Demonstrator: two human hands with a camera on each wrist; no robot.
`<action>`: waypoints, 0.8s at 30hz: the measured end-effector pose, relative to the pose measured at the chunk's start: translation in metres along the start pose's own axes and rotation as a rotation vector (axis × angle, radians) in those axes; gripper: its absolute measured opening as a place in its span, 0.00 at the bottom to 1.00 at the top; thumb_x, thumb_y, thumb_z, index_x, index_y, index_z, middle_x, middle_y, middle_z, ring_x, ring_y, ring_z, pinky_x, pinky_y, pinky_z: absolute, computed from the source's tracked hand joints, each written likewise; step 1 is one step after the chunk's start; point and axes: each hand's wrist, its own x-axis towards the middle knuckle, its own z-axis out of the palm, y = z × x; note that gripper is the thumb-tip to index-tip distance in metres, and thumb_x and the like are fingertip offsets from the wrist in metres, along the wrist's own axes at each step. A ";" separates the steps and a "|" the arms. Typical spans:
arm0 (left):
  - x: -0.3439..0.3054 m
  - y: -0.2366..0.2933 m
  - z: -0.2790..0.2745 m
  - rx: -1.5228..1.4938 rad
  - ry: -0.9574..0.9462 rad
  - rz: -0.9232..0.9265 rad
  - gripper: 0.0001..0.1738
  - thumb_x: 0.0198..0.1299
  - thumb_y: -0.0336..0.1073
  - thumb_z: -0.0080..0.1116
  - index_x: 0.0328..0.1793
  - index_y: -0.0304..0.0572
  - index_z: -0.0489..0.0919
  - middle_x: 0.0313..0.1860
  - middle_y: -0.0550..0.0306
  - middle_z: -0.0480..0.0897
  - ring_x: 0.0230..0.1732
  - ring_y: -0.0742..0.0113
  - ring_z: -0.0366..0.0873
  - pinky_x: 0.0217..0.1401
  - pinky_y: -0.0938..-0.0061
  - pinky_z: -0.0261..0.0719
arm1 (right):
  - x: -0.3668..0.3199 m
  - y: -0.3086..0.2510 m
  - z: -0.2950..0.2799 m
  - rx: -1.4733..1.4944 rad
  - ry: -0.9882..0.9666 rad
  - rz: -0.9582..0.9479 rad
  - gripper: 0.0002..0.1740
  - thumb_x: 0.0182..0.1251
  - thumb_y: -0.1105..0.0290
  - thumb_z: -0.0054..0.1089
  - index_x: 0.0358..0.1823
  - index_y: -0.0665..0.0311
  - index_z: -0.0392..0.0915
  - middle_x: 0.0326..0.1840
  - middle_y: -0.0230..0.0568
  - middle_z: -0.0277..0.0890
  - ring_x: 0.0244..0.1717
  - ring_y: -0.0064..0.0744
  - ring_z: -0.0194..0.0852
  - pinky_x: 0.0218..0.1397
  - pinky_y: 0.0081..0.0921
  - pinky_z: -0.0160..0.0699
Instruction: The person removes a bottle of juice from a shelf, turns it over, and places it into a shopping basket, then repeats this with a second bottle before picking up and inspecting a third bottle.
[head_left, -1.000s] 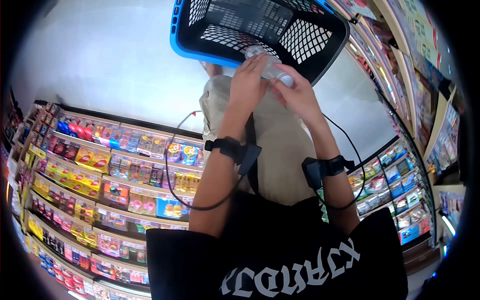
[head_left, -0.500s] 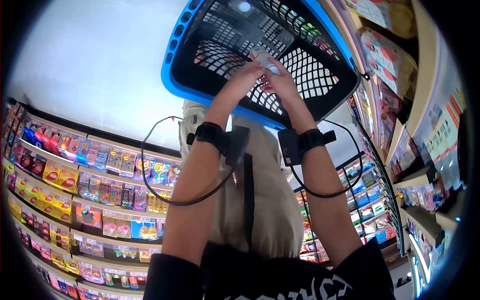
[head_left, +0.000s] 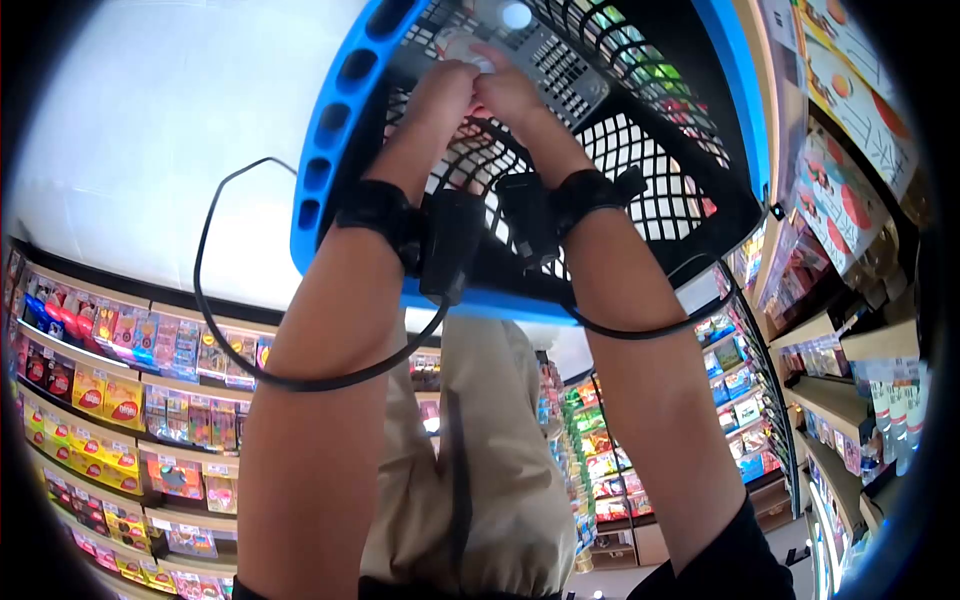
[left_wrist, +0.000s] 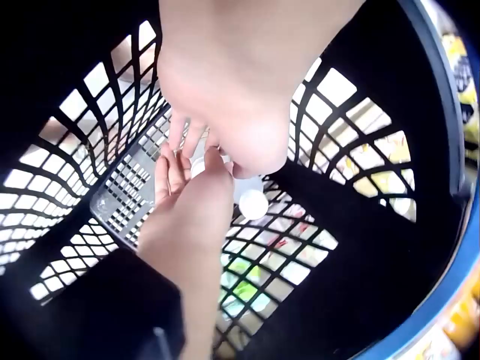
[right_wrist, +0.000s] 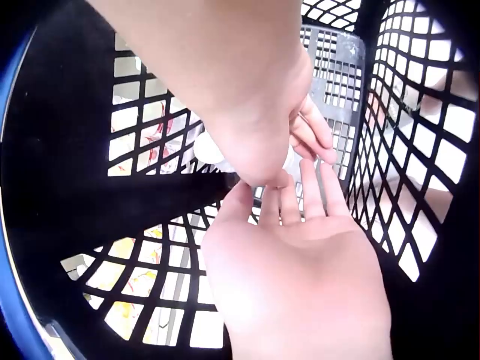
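Observation:
Deep inside the basket (head_left: 332,110), both hands are close together around a pale bottle (head_left: 463,45). The left hand (head_left: 440,95) is on its near side, and the right hand (head_left: 508,92) has its thumb along it. From the left wrist view, the left hand (left_wrist: 232,97) comes from above and the right hand (left_wrist: 191,217) from below, covering most of the bottle. In the right wrist view, the left hand (right_wrist: 300,270) shows its palm, fingers partly extended, beneath the right hand (right_wrist: 255,135). Beside them is a second bottle's white cap (head_left: 515,15).
Black lattice walls (head_left: 640,180) surround the hands, with a blue rim on the basket. Shelves of packaged goods (head_left: 100,395) stand at the left, and more shelves (head_left: 830,400) at the right. A cable (head_left: 330,382) loops below the forearms.
Both hands have moved forward and deeper into the basket with the bottle. The basket fills more of the head view, and the second cap has come into sight.

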 end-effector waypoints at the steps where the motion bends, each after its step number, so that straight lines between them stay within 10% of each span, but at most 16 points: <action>1: 0.018 -0.015 -0.004 0.008 0.039 0.021 0.22 0.64 0.43 0.45 0.48 0.29 0.79 0.45 0.39 0.83 0.43 0.51 0.82 0.46 0.64 0.77 | 0.011 0.004 0.006 0.023 0.007 -0.019 0.33 0.60 0.68 0.59 0.71 0.51 0.69 0.49 0.53 0.83 0.38 0.36 0.85 0.35 0.29 0.84; 8: 0.004 -0.018 -0.003 -0.201 0.151 -0.056 0.25 0.66 0.47 0.45 0.56 0.33 0.76 0.51 0.44 0.80 0.52 0.57 0.79 0.56 0.66 0.75 | 0.027 0.013 0.030 -0.070 0.222 -0.093 0.36 0.58 0.71 0.59 0.72 0.59 0.65 0.52 0.52 0.81 0.43 0.39 0.85 0.40 0.30 0.85; 17: -0.061 0.009 -0.003 -0.328 -0.036 -0.184 0.24 0.68 0.49 0.50 0.62 0.41 0.74 0.56 0.54 0.79 0.60 0.63 0.77 0.66 0.72 0.69 | -0.046 0.009 -0.014 0.463 0.183 0.011 0.29 0.66 0.68 0.54 0.69 0.66 0.66 0.27 0.41 0.80 0.19 0.26 0.76 0.16 0.24 0.71; 24: -0.216 0.132 -0.004 -0.214 -0.594 0.059 0.13 0.67 0.35 0.53 0.51 0.32 0.76 0.43 0.53 0.81 0.52 0.64 0.81 0.59 0.72 0.75 | -0.203 -0.060 -0.067 0.503 0.522 -0.231 0.17 0.77 0.65 0.50 0.58 0.69 0.74 0.52 0.42 0.78 0.46 0.27 0.79 0.47 0.23 0.79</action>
